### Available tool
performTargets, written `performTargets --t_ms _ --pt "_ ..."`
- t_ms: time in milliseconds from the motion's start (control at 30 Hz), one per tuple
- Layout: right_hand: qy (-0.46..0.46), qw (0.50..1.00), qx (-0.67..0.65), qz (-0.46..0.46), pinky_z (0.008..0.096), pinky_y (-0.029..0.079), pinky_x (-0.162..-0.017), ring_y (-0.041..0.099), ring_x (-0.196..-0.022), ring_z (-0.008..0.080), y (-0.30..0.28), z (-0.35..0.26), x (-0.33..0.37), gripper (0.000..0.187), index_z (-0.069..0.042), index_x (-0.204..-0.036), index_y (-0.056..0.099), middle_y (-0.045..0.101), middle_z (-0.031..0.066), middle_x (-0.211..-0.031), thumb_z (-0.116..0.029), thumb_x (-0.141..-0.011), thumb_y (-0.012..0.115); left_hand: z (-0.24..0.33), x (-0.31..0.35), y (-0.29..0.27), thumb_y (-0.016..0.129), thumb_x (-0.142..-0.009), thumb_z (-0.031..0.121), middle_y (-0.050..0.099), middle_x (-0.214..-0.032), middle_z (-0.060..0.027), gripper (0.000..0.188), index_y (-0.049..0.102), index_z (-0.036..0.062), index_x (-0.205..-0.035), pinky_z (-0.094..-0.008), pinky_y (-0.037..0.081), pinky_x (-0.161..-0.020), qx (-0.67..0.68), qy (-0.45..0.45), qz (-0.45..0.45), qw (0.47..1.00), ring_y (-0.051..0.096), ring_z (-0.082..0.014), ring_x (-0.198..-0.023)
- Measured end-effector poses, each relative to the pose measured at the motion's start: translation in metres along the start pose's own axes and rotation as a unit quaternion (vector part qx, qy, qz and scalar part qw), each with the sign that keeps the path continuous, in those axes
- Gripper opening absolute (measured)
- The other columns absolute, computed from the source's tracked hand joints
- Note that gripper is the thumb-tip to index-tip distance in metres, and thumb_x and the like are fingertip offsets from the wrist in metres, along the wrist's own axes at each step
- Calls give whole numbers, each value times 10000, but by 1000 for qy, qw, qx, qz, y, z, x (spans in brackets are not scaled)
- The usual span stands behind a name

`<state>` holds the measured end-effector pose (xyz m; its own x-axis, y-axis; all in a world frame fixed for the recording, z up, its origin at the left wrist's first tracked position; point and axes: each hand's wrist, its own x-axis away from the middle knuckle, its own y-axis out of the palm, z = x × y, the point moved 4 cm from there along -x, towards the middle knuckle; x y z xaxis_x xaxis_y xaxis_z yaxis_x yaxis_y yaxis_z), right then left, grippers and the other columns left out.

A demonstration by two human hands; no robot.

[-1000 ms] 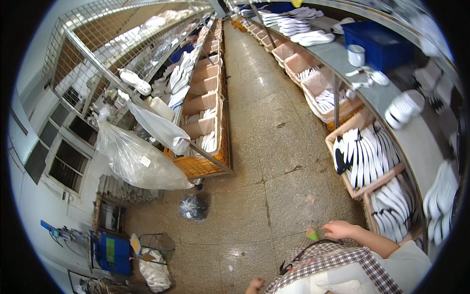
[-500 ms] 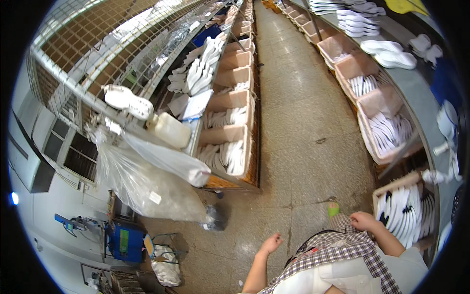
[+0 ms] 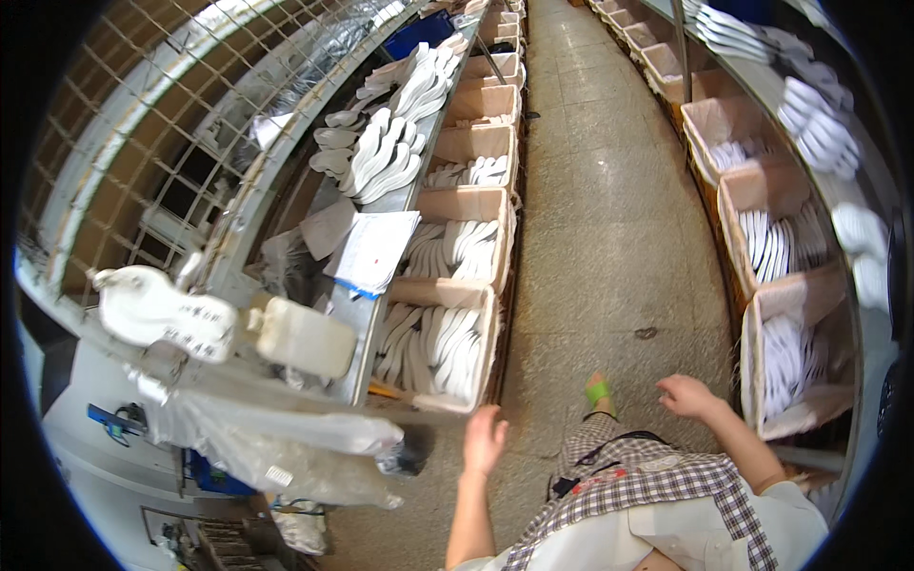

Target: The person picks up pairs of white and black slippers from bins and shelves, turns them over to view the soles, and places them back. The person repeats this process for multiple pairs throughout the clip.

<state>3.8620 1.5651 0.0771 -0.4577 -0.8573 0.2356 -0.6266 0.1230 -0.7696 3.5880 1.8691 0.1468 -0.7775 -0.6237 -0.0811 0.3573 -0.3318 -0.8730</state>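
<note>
Head view: the left hand (image 3: 484, 443) is raised over the floor (image 3: 595, 247), its fingers (image 3: 487, 421) half open and loosely bent, with nothing seen in them. It is just beside the front corner of the nearest left bin (image 3: 443, 292); whether they touch, I cannot tell. In that bin white soles (image 3: 447, 338) stand close together in rows.

The right hand (image 3: 693, 398) is held out over the aisle, palm down, its fingers (image 3: 674, 385) slightly curled and empty as far as can be seen. It is apart from the nearest right bin (image 3: 800, 300), which also holds white soles (image 3: 785, 357).

More lined bins run back along both sides of the aisle. Above the left row, a grey shelf (image 3: 367, 319) carries piled soles (image 3: 386, 157), papers (image 3: 376, 249) and a whitish jug (image 3: 307, 338). A marked sole (image 3: 167, 312) is at the shelf's near end by a wire mesh (image 3: 143, 143), with a clear plastic bag (image 3: 276, 457) below. On the right shelf (image 3: 874, 352) are more soles.

A green shoe (image 3: 597, 391) shows on the floor between the hands, past the checked apron (image 3: 657, 476).
</note>
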Motion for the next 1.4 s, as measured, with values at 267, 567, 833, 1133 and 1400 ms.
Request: performTargets --t_ms 267,567,833,1133,1400 --pt "89 992 -55 -74 432 466 -824 578 -961 362 -73 13 -148 324 -28 -1100 583 609 187 -1016 -181 -814 584 -36 -269 -118 671 -787 168 477 -1296 -185 547 463 33 -1274 -449 336 -1018 -125 17 215 968 441 -351 -1206" --pt "18 992 -30 -122 442 461 -802 567 -930 384 -127 46 -321 276 -15 -1050 584 603 212 -981 -141 -804 584 -115 -407 -128 699 -766 383 397 -1393 -203 656 447 207 -1345 -494 361 -982 -273 -113 26 955 374 -453 -1252" --pt "-66 989 15 -134 442 469 -812 572 -953 368 -205 87 -484 300 -39 -1058 592 611 193 -984 -149 -779 577 -115 -405 -121 746 -695 374 283 -1461 -215 762 425 221 -1369 -537 327 -1012 -280 -209 -30 937 298 -517 -1277" --pt "-60 988 50 -132 439 473 -819 579 -950 362 -266 109 -602 310 -47 -1061 601 618 185 -978 -157 -771 599 -82 -480 -213 681 -815 140 574 -1154 -161 422 541 13 -1193 -343 479 -847 -70 -290 200 933 600 -241 -967" --pt "-6 987 48 -151 441 482 -815 586 -952 360 -249 69 -674 337 -57 -1095 601 615 186 -1002 -159 -773 601 -133 -708 -286 568 -920 122 553 -1168 -115 353 466 5 -1237 -291 468 -843 214 -144 297 919 583 -176 -987"
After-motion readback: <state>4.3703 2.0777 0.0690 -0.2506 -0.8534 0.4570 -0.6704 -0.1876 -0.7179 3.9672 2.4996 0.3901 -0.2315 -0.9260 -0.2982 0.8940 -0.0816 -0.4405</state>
